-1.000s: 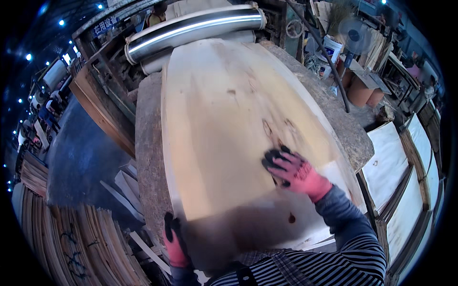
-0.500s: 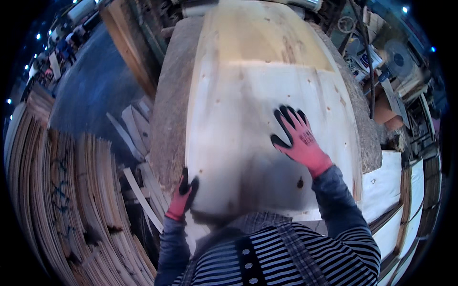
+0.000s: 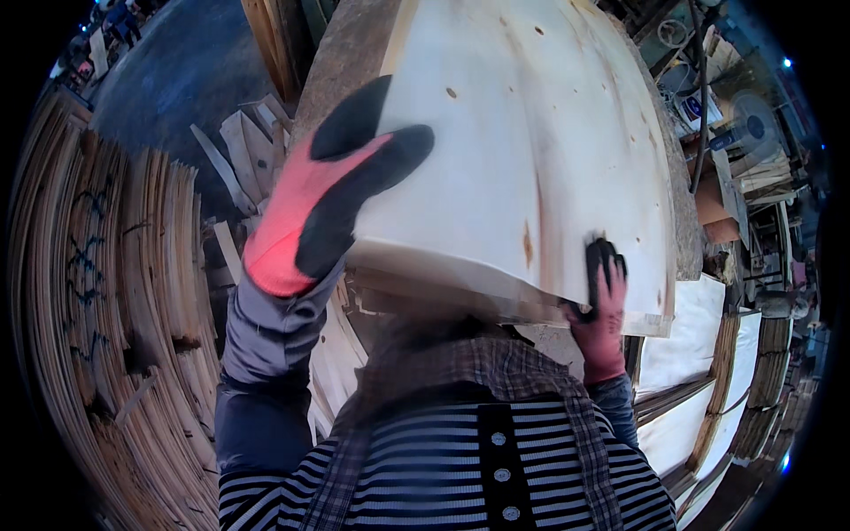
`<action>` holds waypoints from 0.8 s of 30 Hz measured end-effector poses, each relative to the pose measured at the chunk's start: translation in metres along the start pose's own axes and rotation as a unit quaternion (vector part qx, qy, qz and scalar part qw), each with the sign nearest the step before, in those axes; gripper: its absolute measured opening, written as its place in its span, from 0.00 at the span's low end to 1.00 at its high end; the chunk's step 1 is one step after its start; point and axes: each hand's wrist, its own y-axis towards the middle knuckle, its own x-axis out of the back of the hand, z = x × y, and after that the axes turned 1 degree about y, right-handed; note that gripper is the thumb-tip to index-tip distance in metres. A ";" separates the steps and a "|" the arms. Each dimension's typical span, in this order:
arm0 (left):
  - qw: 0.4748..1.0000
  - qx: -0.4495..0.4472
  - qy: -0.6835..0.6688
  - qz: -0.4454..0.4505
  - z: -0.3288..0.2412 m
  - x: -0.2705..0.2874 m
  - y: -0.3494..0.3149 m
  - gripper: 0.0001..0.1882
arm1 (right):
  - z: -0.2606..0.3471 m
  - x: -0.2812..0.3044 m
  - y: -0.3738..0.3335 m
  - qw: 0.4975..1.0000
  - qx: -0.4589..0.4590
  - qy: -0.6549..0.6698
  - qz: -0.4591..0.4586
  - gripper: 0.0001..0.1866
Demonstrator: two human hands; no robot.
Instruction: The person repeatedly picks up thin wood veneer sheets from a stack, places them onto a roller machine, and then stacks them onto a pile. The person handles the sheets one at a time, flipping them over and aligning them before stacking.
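A large pale wood veneer sheet [image 3: 496, 168] with small knots and brown streaks lies before me, its near left corner raised. My left hand [image 3: 328, 186], in a pink glove with black fingers, grips the sheet's left edge near that corner, the thumb over the top and the fingers partly hidden behind the edge. My right hand [image 3: 604, 301], gloved alike, rests across the near edge at the right. Its fingers point forward on the sheet, with the thumb apart to the left. Below the raised edge, brownish layers show, blurred.
Tall stacks of veneer [image 3: 97, 292] stand at the left, with loose wood strips [image 3: 243, 159] beside them. More pale sheets in a stack [image 3: 682, 341] lie at the right. A fan [image 3: 753, 124] and a cardboard box [image 3: 719, 203] are farther right. A wooden post [image 3: 270, 44] rises at the far left.
My left hand has come up and nearer, gripping the sheet's left edge. My right hand has drawn back to the near edge. The sheet's near left corner has risen, and the view has shifted.
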 end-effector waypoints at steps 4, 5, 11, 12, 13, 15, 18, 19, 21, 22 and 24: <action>0.990 0.091 -0.056 -0.087 -0.016 0.008 -0.037 0.27 | 0.009 0.063 -0.030 0.998 0.019 0.032 -0.049 0.34; 0.991 0.076 -0.044 -0.097 -0.012 0.017 -0.055 0.27 | 0.012 0.076 -0.034 0.995 0.072 0.014 -0.064 0.34; 0.987 0.039 0.035 -0.154 0.075 0.022 -0.054 0.26 | 0.011 0.087 0.052 0.985 0.133 -0.106 0.029 0.31; 0.978 0.046 0.134 -0.155 0.090 0.026 -0.053 0.27 | -0.002 0.075 0.071 0.985 0.132 -0.104 0.035 0.31; 0.960 0.054 0.230 -0.152 0.106 0.030 -0.051 0.27 | -0.017 0.063 0.088 0.983 0.143 -0.108 0.030 0.30; 0.870 0.138 0.437 -0.184 0.144 0.044 -0.065 0.28 | -0.043 0.048 0.120 0.980 0.158 -0.118 0.018 0.29; 0.893 0.273 0.312 -0.176 0.185 0.050 -0.087 0.27 | -0.067 0.032 0.163 0.979 0.168 -0.112 0.002 0.25; 0.896 0.316 0.256 -0.180 0.190 0.052 -0.094 0.27 | -0.077 0.024 0.178 0.980 0.168 -0.111 -0.007 0.32; 0.895 0.341 0.199 -0.209 0.191 0.046 -0.099 0.26 | -0.092 0.007 0.209 0.981 0.170 -0.092 -0.028 0.31; 0.895 0.323 0.200 -0.234 0.187 0.041 -0.100 0.25 | -0.100 -0.004 0.226 0.981 0.172 -0.083 -0.038 0.31; 0.892 0.340 0.178 -0.238 0.182 0.041 -0.095 0.22 | -0.120 -0.027 0.263 0.978 0.183 -0.073 -0.063 0.28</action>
